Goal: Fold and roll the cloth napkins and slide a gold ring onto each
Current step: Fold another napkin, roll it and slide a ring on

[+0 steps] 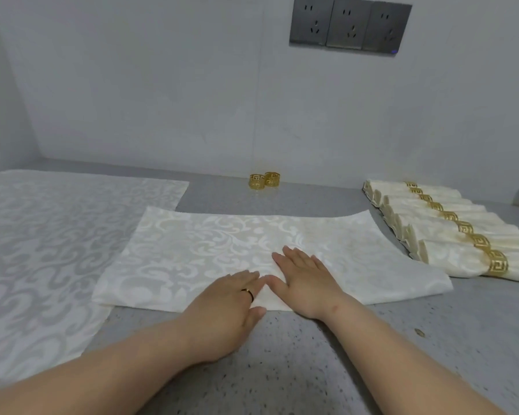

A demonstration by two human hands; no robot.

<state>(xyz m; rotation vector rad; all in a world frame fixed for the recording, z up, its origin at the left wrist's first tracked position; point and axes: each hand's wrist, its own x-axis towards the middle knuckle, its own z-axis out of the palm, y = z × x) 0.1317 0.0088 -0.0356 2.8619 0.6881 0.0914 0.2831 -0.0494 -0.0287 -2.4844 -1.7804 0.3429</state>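
A cream damask napkin [210, 250], folded into a wide strip, lies flat in the middle of the grey counter. My left hand [228, 307] presses flat on its near edge, fingers straight, a thin ring on one finger. Beside it, my right hand [306, 280] lies flat on the cloth with fingers spread, pointing away from me. Two gold rings [264, 181] stand side by side at the back against the wall. Several rolled napkins [450, 232], each wearing a gold ring, lie in a row at the right.
Another unfolded napkin [42, 235] covers the left of the counter [312, 369], partly under the folded one. The wall behind carries three grey power sockets [349, 23]. A small dark speck [419, 332] sits on the counter at the right.
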